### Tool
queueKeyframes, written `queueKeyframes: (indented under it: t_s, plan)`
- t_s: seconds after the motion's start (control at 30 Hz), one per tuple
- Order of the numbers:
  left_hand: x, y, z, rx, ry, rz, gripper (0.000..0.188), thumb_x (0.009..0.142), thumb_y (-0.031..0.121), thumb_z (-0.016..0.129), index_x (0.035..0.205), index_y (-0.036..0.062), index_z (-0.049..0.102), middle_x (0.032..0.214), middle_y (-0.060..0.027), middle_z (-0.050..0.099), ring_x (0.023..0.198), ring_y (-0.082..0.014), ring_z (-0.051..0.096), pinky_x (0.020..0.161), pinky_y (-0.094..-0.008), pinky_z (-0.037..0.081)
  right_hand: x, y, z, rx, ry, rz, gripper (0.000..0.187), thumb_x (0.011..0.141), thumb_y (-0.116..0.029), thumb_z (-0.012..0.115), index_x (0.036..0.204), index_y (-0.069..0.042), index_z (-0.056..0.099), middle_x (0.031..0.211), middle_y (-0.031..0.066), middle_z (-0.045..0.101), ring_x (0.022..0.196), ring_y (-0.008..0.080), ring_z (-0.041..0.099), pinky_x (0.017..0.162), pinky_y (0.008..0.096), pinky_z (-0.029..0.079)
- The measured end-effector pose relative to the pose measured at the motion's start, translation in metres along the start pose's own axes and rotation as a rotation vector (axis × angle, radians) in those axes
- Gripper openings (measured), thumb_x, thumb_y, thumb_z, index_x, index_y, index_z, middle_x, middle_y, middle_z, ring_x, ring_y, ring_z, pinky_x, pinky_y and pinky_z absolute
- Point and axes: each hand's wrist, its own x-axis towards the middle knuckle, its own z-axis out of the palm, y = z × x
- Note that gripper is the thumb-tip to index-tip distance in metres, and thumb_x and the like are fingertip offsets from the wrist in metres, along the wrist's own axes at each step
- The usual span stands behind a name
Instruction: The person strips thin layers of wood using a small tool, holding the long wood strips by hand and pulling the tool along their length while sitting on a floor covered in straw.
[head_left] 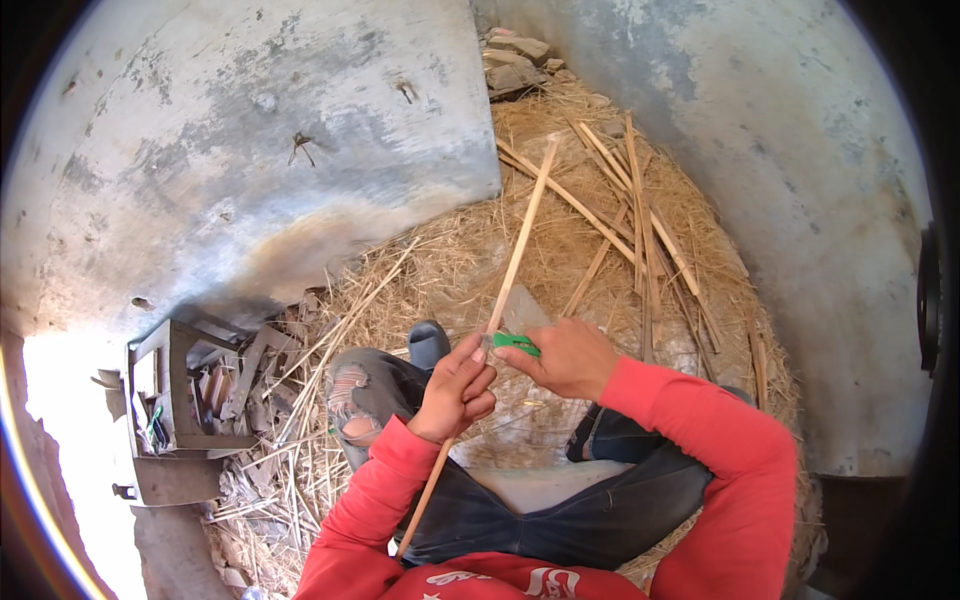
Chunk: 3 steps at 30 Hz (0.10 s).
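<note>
A long, pale strip of split wood or bamboo (522,240) slants across my lap, its far end out over the straw and its near end by my left thigh. My left hand (457,392) is closed around its middle, thumb pointing up along it. Closed on a green-handled knife (516,344), my right hand (577,358) meets the left at the strip. The knife's working end lies against or right beside the strip, close to my left thumb; the blade itself is too small to make out clearly.
Several more wooden strips (645,230) lie crossed on the straw-covered floor (440,275) ahead to the right. A wooden box frame (180,390) holding scraps stands at the left. Weathered walls (250,150) rise around, with broken stones (515,62) at the far corner. A dark sandal (428,343) is near my left knee.
</note>
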Motion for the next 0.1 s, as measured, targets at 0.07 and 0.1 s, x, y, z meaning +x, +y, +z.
queueKeyframes:
  t_s: [0.07, 0.1]
  plan:
    - [0.0024, 0.0005, -0.0010, -0.021, 0.045, -0.031, 0.047, 0.108, 0.023, 0.042, 0.153, 0.0189, 0.031, 0.060, 0.0061, 0.027, 0.044, -0.0052, 0.019, 0.043, -0.0214, 0.022, 0.0079, 0.0082, 0.0051, -0.058, 0.037, 0.011, 0.072, 0.094, -0.068, 0.043, 0.078, -0.003, 0.070, 0.067, 0.0239, 0.064, 0.066, 0.0442, 0.065, 0.063, 0.0533, 0.052]
    - [0.0031, 0.0021, -0.0017, -0.041, 0.032, -0.032, 0.048, 0.108, 0.023, 0.042, 0.154, 0.0192, 0.029, 0.060, 0.0057, 0.027, 0.043, -0.0054, 0.020, 0.043, -0.0218, 0.022, 0.0105, 0.0117, 0.0066, -0.099, 0.013, 0.037, 0.067, 0.094, -0.068, 0.044, 0.086, -0.008, 0.073, 0.070, 0.0220, 0.066, 0.067, 0.0443, 0.066, 0.063, 0.0533, 0.052]
